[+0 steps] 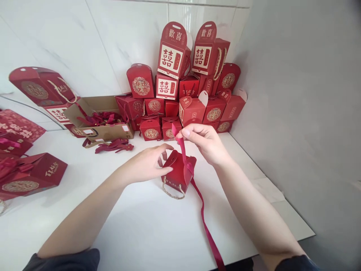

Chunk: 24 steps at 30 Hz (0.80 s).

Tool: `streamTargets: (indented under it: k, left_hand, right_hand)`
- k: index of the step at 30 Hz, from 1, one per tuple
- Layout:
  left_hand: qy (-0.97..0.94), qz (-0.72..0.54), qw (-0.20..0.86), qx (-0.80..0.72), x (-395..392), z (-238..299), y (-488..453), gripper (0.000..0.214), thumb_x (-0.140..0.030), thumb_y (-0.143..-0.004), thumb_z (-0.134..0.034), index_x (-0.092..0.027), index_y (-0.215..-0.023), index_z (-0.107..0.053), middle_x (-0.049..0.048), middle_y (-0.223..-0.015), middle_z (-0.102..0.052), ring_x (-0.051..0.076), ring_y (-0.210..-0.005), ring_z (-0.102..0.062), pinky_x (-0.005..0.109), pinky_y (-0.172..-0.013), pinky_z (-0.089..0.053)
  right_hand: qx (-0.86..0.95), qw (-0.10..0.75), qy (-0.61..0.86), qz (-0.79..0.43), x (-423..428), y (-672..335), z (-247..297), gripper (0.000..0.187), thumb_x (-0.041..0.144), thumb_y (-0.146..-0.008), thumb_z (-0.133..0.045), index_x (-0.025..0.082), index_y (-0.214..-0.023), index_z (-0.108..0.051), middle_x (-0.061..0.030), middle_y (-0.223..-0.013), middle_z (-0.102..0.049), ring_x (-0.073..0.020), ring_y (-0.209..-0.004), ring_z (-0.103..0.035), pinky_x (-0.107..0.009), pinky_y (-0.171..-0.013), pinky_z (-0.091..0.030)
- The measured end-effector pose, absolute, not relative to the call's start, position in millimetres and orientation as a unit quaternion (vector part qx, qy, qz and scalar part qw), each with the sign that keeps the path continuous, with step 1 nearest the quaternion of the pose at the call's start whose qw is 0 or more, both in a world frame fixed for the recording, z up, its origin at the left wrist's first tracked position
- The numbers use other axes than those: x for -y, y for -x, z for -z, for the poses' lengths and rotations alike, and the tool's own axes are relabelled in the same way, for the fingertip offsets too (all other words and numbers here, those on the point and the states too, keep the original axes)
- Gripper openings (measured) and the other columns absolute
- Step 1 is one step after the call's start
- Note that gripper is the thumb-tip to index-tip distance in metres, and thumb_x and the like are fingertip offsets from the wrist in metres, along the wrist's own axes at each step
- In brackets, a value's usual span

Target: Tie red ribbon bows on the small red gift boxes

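White tabletop (135,226) against a tiled wall (124,34): ribbon (207,226) held up above a red gift box (176,169)

The gift box sits on the tabletop between the two hands, its rope handle (172,195) on the side nearest the person. The right hand (207,142), above and to the right of the gift box, has the ribbon pinched between thumb and fingers; the other length trails from the gift box's right side toward the person. The left hand (149,162) is at the gift box's left, fingers bent, a wide gap between them and the thumb, which appears to touch the gift box. Behind and left of the gift box, dark red strips (114,146) lie before an open cardboard carton (109,132) holding more. Directly behind the gift box, stacked red boxes (155,106) rise against the wall. Far left of it stand larger packages (50,171), partly cut off.
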<state>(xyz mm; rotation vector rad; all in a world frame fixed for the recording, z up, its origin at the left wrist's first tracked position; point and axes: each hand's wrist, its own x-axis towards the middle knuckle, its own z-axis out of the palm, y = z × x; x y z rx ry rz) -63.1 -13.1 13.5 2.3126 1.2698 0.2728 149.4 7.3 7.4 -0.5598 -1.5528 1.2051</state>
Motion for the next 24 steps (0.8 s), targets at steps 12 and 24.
streamTargets:
  k: [12,24]
  left_hand:
    - [-0.776,-0.135,0.377,-0.487,-3,-11,76,0.04,-0.027,-0.077,-0.056,-0.021,-0.117,-0.058,0.0032,-0.089,-0.069,0.019,-0.078,-0.064,0.027,-0.066,-0.047]
    - [-0.765,-0.127,0.395,-0.493,3,-19,73,0.032,-0.033,-0.077,-0.055,-0.02,-0.106,-0.063,0.002,-0.081,-0.068,0.017,-0.071,-0.062,0.025,-0.06,-0.046]
  right_hand:
    - [0.702,0.289,0.376,-0.532,-10,-140,20,0.032,0.043,-0.085,-0.059,0.014,-0.079,-0.072,-0.0007,-0.07,-0.06,-0.0085,-0.057,-0.046,-0.023,-0.053,-0.035]
    - [0.697,0.293,0.401,-0.518,-10,-138,21,0.033,0.042,-0.084,-0.058,0.013,-0.076,-0.073,0.0004,-0.063,-0.056,-0.0079,-0.053,-0.042,-0.023,-0.05,-0.032]
